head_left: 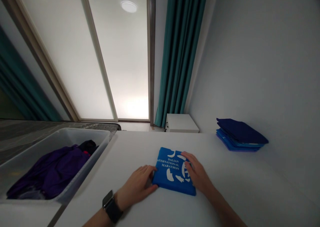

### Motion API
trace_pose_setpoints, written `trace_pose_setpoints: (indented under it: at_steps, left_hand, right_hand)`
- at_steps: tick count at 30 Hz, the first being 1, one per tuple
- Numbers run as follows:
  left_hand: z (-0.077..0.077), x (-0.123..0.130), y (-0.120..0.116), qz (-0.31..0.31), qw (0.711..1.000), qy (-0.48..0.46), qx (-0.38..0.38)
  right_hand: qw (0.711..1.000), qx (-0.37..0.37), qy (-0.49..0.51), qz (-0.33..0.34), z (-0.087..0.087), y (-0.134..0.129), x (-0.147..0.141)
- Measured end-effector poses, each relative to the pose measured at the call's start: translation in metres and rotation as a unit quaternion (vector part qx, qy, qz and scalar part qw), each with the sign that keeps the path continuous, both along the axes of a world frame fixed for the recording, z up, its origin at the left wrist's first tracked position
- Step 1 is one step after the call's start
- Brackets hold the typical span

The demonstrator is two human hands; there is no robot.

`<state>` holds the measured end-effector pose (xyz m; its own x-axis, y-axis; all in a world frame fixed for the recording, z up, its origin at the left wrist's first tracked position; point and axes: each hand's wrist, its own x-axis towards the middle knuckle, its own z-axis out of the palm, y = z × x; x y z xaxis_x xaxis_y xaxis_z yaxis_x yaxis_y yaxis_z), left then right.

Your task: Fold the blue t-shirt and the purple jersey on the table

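A folded blue T-shirt (172, 180) lies flat on the white table, its white print reading "DALIAN INTERNATIONAL MARATHON". At its left edge is my left hand (140, 183), fingertips touching the cloth, thumb stretched out near the lower left corner. My right hand (197, 173) rests along the right side, fingers spread over the top of the print. Neither hand grips the cloth. A dark watch (111, 205) is on my left wrist.
On the left stands a translucent plastic bin (85, 173) with crumpled purple clothing (60, 167) in it. A stack of folded blue garments (240, 133) sits at the back right, by the wall. Beyond the far edge of the table (135, 143) is a small white cabinet (181, 123).
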<state>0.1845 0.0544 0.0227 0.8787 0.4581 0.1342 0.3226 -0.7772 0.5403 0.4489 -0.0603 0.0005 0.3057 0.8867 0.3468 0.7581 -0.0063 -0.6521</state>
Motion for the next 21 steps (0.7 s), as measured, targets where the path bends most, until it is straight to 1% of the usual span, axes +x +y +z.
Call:
trace_pose_setpoints:
  at_steps: [2,3,4,6,9,12,15,18,21]
  left_hand:
    - [-0.004,0.002,0.0,0.004,1.0,0.005,0.005]
    - [-0.005,0.004,0.001,0.003,1.0,0.008,0.005]
    - [-0.005,0.005,0.001,0.001,1.0,0.011,0.006]
    - [-0.003,0.007,0.001,-0.009,1.0,0.016,0.006]
    - [0.001,0.006,0.0,-0.017,1.0,0.024,-0.003]
    - [0.003,0.004,-0.001,-0.019,0.999,0.033,-0.015]
    - [0.004,0.004,0.0,-0.02,0.999,0.034,-0.023]
    - [0.005,0.004,0.0,-0.016,0.999,0.034,-0.036]
    - [0.005,0.004,0.002,-0.014,0.998,0.032,-0.053]
  right_hand:
    - [0.995,0.052,0.05,-0.074,0.004,-0.004,0.011]
    - [0.991,0.062,0.065,-0.103,0.006,-0.006,0.017]
    - [0.988,0.061,0.074,-0.124,0.007,-0.008,0.021]
    - [0.987,0.036,0.076,-0.139,0.006,-0.01,0.027]
    - [0.992,0.004,0.046,-0.116,0.001,-0.008,0.027]
    - [0.996,0.002,-0.002,-0.089,-0.003,-0.005,0.024]
    - [0.994,0.011,-0.075,-0.075,-0.002,-0.006,0.018]
    - [0.983,0.032,-0.177,-0.033,0.004,-0.009,-0.002]
    - [0.964,0.046,-0.258,0.043,0.01,-0.009,-0.039]
